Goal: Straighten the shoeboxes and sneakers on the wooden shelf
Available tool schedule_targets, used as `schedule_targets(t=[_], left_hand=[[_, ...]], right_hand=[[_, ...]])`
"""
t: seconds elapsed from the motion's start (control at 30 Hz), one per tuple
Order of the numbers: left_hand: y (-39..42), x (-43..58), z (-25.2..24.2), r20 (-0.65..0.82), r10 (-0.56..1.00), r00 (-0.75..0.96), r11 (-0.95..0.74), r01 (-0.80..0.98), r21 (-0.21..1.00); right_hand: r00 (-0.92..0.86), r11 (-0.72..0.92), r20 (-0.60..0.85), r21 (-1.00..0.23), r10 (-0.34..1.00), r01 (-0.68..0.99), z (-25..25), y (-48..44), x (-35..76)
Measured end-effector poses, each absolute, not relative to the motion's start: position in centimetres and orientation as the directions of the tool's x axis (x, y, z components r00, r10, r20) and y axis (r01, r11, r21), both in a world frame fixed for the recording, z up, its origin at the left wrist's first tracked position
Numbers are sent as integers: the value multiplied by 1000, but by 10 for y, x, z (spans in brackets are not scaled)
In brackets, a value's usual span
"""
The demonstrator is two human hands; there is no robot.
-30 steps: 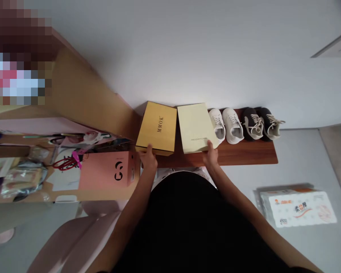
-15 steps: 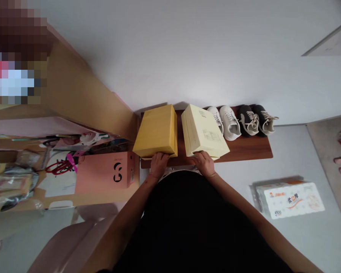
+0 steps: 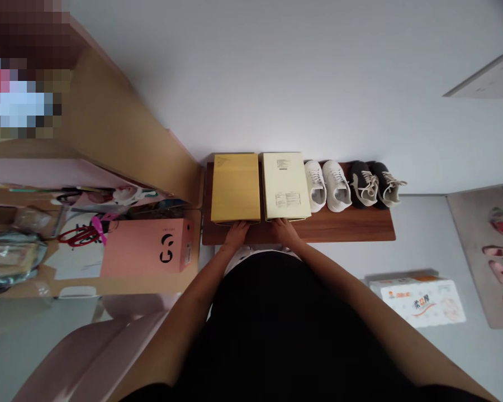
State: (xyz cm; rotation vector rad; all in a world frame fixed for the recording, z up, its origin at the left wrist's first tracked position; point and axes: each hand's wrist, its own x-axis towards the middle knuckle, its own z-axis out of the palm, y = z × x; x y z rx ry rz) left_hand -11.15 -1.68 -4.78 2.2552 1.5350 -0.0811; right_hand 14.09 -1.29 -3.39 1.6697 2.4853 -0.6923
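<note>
On the dark wooden shelf top, a yellow shoebox and a cream shoebox lie side by side with a narrow gap between them. My left hand rests against the near side of the yellow box, towards its right corner. Against the near side of the cream one, towards its left corner, is my right hand. The fingers of both hands reach forward onto the boxes; their tips are partly hidden. White sneakers stand right of the cream box, followed by black sneakers with light laces.
A wall runs behind the shelf. At left stands a desk with a pink box, red-handled scissors and clutter. A wrapped white paper pack lies on the floor at right, before a mat with pink slippers.
Both boxes have turned from slanted to straight and settled flat, their near edges lowered. My hands have shifted from the lid edges to the near sides, slightly closer together.
</note>
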Motion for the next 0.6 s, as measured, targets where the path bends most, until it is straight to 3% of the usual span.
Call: schedule_targets(t=[0.13,0.33,0.47,0.6], left_hand=[[-11,-110,-50,-297,883,363,-269,910,315],[-24,-104,-35,-245,936,251,-183,945,269],[-40,-95,-19,-194,976,103,-48,962,269],[-37,-83,-1,-126,987,100,-40,911,411]], right_hand=[[-430,308,-248,-412,868,858,-40,-14,147],[-401,328,-5,-565,916,757,-36,-31,162],[-199,223,109,-624,974,749,-26,-41,187],[130,-11,123,-685,984,729,-20,-47,232]])
